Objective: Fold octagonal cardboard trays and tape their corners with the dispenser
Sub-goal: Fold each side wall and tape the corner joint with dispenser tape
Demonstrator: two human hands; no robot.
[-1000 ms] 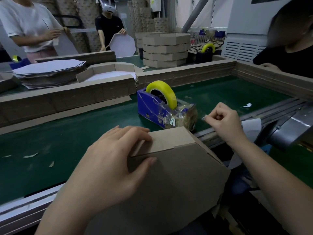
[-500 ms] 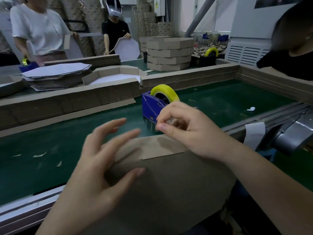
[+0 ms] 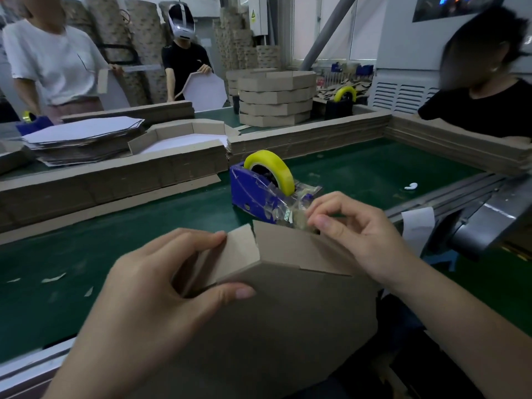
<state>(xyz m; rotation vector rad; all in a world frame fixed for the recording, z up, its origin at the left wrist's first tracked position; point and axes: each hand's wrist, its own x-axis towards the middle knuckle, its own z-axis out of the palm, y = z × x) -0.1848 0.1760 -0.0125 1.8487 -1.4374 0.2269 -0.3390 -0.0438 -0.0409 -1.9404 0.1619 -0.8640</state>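
Brown cardboard tray [image 3: 282, 318], blue dispenser [image 3: 253, 191], yellow tape roll [image 3: 276, 165], green belt [image 3: 86, 254]

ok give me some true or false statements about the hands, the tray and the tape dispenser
1. The left hand grips a side flap of the cardboard tray. True.
2. The tape dispenser is red. False: it is blue, with a yellow tape roll.
3. The right hand is at the tray's far edge, beside the dispenser. True.
4. The dispenser sits on stacked trays. False: it sits on the green belt.
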